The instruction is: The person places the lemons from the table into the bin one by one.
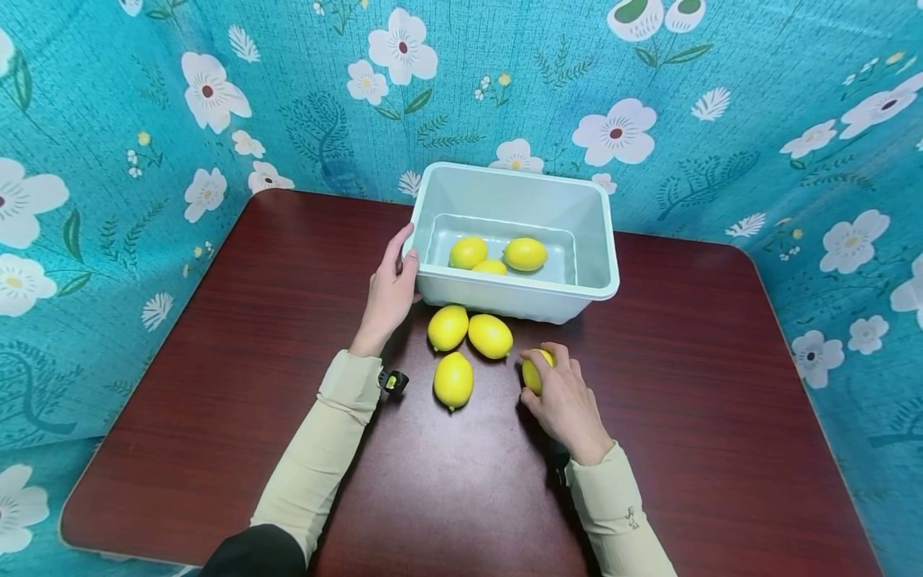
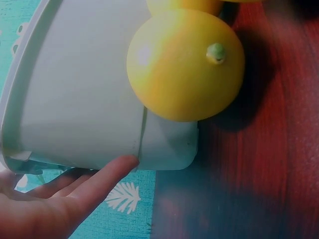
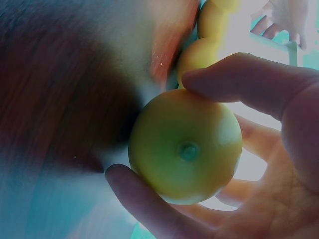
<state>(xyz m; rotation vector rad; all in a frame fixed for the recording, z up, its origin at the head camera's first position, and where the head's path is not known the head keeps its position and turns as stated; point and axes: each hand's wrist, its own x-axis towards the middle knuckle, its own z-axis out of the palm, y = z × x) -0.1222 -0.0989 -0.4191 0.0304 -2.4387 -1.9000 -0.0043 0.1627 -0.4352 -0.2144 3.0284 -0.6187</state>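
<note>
A pale grey-green bin (image 1: 505, 292) stands at the table's back edge with three lemons (image 1: 525, 254) inside. My left hand (image 1: 389, 296) lies against the bin's left end; in the left wrist view that hand's fingers (image 2: 92, 186) are nearly straight, one tip touching the bin wall (image 2: 75, 114). In front of the bin, three more lemons (image 1: 453, 381) lie close together on the table. To their right, my right hand (image 1: 566, 409) grips another lemon (image 1: 534, 373). The right wrist view shows this lemon (image 3: 184, 147) between thumb and fingers, its tip facing the camera.
The dark red wooden table (image 1: 223, 385) extends to both sides of the arms. Blue floral cloth (image 1: 317, 104) hangs behind the table and at its left and right. The bin's raised rim (image 1: 515, 284) faces the lemons on the table.
</note>
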